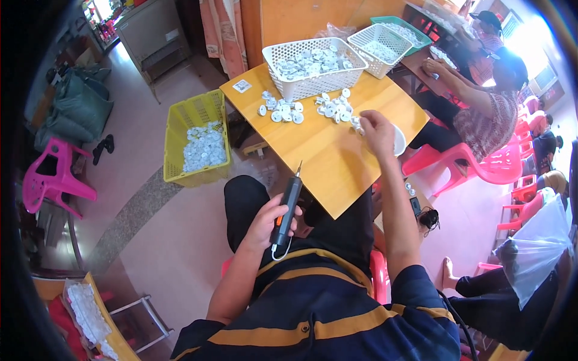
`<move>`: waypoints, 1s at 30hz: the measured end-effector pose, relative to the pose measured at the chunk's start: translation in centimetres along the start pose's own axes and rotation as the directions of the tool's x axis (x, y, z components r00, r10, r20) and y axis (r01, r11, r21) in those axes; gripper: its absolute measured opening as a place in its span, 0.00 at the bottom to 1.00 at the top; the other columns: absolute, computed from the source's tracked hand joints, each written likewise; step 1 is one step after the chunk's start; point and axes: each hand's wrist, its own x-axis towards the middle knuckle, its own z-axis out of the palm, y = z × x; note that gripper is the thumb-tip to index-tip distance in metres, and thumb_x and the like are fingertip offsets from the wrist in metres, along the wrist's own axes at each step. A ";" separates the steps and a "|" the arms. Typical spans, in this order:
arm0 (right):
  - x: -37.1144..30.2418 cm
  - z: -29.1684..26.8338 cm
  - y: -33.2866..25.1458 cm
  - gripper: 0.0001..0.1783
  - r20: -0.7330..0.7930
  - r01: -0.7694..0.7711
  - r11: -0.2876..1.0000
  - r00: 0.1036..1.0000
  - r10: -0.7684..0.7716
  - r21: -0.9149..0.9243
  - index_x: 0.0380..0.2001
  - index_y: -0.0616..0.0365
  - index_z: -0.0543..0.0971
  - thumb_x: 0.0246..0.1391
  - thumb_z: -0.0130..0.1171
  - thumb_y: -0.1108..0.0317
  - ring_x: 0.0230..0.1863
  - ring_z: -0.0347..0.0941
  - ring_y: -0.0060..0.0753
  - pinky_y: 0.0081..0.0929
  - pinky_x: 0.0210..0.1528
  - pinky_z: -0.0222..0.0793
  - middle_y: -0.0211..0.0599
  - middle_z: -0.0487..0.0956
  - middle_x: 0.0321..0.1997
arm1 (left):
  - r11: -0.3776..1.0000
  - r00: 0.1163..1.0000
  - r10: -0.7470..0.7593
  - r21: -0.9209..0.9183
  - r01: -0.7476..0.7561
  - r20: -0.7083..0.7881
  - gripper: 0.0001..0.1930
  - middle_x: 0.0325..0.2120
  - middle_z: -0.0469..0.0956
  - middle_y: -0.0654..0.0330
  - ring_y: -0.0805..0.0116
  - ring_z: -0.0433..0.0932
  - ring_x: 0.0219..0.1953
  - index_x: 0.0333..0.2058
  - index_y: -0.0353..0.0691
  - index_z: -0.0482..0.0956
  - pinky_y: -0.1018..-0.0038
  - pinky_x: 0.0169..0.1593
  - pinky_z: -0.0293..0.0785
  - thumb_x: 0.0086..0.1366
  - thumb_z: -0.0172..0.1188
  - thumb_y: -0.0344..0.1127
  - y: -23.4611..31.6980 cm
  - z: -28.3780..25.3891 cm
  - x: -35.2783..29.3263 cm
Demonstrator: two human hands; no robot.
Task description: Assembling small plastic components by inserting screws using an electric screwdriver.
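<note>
A pink chair [60, 180] stands near dark sandals [99, 152] and green sacks [84, 99], left of a patterned curtain [224, 33].

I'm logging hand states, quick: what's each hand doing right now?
Left hand: closed around a black electric screwdriver.
Right hand: fingers bent beside small white parts; whether gripping one cannot be told.

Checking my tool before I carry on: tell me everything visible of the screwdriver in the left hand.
The screwdriver has a slim, black, cylindrical, plastic-looking body with an orange patch on its side and a thin, metal-looking bit. A pale cable loops at its lower end. The left hand grips its lower half. It slants, bit pointing away from the person, toward the wooden table; whether the tip touches it is unclear.
</note>
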 end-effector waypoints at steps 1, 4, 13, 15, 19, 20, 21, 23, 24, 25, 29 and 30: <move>0.4 -1.3 0.6 0.11 -0.030 -0.009 0.996 1.000 0.007 -0.090 0.42 0.57 0.85 0.56 0.63 0.68 0.38 0.85 0.36 0.31 0.45 0.79 0.44 0.86 0.36 | 1.000 1.000 -0.008 0.020 0.008 -0.019 0.22 0.40 0.80 0.55 0.70 0.82 0.30 0.61 0.35 0.66 0.75 0.31 0.82 0.70 0.50 0.33 0.0 0.0 0.0; 1.5 -4.3 2.4 0.09 -0.015 -0.047 0.939 0.999 0.044 -0.340 0.37 0.56 0.87 0.54 0.63 0.66 0.37 0.85 0.42 0.35 0.45 0.79 0.46 0.86 0.33 | 0.999 1.000 -0.015 0.046 0.016 -0.027 0.22 0.40 0.80 0.56 0.70 0.82 0.30 0.61 0.35 0.66 0.75 0.31 0.82 0.70 0.51 0.33 0.0 0.1 -0.1; 1.7 -4.2 7.7 0.09 0.186 0.018 0.721 0.970 0.155 -0.692 0.30 0.54 0.87 0.48 0.64 0.62 0.38 0.83 0.50 0.44 0.45 0.79 0.48 0.85 0.34 | 0.995 0.999 -0.016 0.097 0.019 -0.032 0.25 0.41 0.79 0.55 0.70 0.81 0.30 0.62 0.33 0.64 0.74 0.31 0.82 0.68 0.52 0.33 -0.3 0.5 -0.1; 1.8 -3.9 8.2 0.09 0.125 -0.020 0.725 0.981 0.146 -0.689 0.30 0.53 0.87 0.48 0.64 0.62 0.38 0.83 0.50 0.44 0.45 0.79 0.48 0.85 0.34 | 0.995 0.999 -0.019 0.101 0.023 -0.037 0.25 0.41 0.79 0.54 0.70 0.81 0.30 0.62 0.33 0.63 0.74 0.31 0.82 0.68 0.52 0.33 -0.3 0.5 -0.1; 1.8 -3.7 8.7 0.09 0.121 -0.036 0.700 0.978 0.173 -0.713 0.31 0.53 0.87 0.50 0.63 0.62 0.39 0.83 0.52 0.44 0.45 0.78 0.48 0.85 0.35 | 0.996 1.000 -0.015 0.091 0.017 -0.020 0.26 0.41 0.79 0.53 0.69 0.82 0.31 0.64 0.33 0.62 0.74 0.31 0.82 0.69 0.52 0.33 -0.4 0.5 -0.1; 1.8 -3.8 8.9 0.09 0.125 -0.036 0.693 0.976 0.181 -0.720 0.32 0.54 0.86 0.52 0.62 0.63 0.39 0.83 0.52 0.44 0.45 0.78 0.49 0.85 0.35 | 0.996 1.000 -0.012 0.091 0.013 -0.010 0.27 0.42 0.79 0.52 0.68 0.82 0.31 0.65 0.34 0.61 0.75 0.31 0.83 0.69 0.52 0.33 -0.5 0.5 0.0; 1.7 -4.0 8.7 0.09 0.124 -0.038 0.694 0.975 0.182 -0.719 0.32 0.54 0.86 0.52 0.62 0.63 0.39 0.83 0.52 0.44 0.45 0.78 0.49 0.85 0.35 | 0.996 1.000 -0.014 0.093 0.014 -0.011 0.27 0.42 0.79 0.52 0.68 0.82 0.31 0.65 0.34 0.61 0.75 0.31 0.83 0.69 0.52 0.33 -0.5 0.4 0.0; 1.6 -4.7 8.2 0.13 0.099 -0.048 0.748 0.983 0.151 -0.662 0.38 0.57 0.84 0.56 0.59 0.61 0.41 0.82 0.55 0.49 0.45 0.78 0.52 0.85 0.37 | 0.996 1.000 -0.013 0.093 0.014 -0.009 0.27 0.42 0.79 0.52 0.68 0.82 0.31 0.66 0.34 0.60 0.75 0.31 0.83 0.69 0.51 0.33 -0.6 0.5 0.1; 1.4 -4.9 7.8 0.13 0.101 -0.049 0.748 0.983 0.154 -0.662 0.38 0.57 0.84 0.56 0.59 0.61 0.41 0.82 0.55 0.49 0.45 0.78 0.52 0.85 0.37 | 0.996 1.000 -0.015 0.093 0.016 -0.011 0.27 0.42 0.79 0.52 0.68 0.82 0.31 0.66 0.34 0.60 0.75 0.31 0.83 0.69 0.51 0.33 -0.5 0.6 0.0; 1.3 -5.1 7.1 0.12 0.034 -0.066 0.785 0.993 0.110 -0.617 0.37 0.58 0.83 0.57 0.60 0.61 0.40 0.83 0.50 0.45 0.44 0.79 0.50 0.85 0.35 | 0.995 1.000 -0.018 0.094 0.019 -0.014 0.25 0.41 0.79 0.53 0.69 0.82 0.31 0.63 0.33 0.62 0.74 0.31 0.82 0.69 0.51 0.32 -0.3 0.9 0.0; -0.1 -4.8 2.8 0.08 -0.066 -0.178 0.983 0.982 0.175 -0.041 0.36 0.58 0.80 0.63 0.60 0.64 0.34 0.82 0.29 0.30 0.36 0.77 0.38 0.84 0.32 | 0.995 1.000 -0.013 0.096 0.015 -0.026 0.22 0.41 0.79 0.54 0.70 0.81 0.31 0.60 0.33 0.64 0.74 0.32 0.81 0.68 0.51 0.31 -0.2 1.1 -0.3; -0.8 -4.1 2.3 0.08 -0.065 -0.180 0.983 0.982 0.177 -0.043 0.36 0.58 0.80 0.63 0.60 0.64 0.34 0.82 0.29 0.30 0.36 0.77 0.38 0.84 0.32 | 0.995 1.000 -0.015 0.095 0.018 -0.026 0.22 0.41 0.79 0.54 0.70 0.81 0.31 0.60 0.33 0.64 0.74 0.32 0.81 0.68 0.51 0.31 -0.2 1.2 -0.4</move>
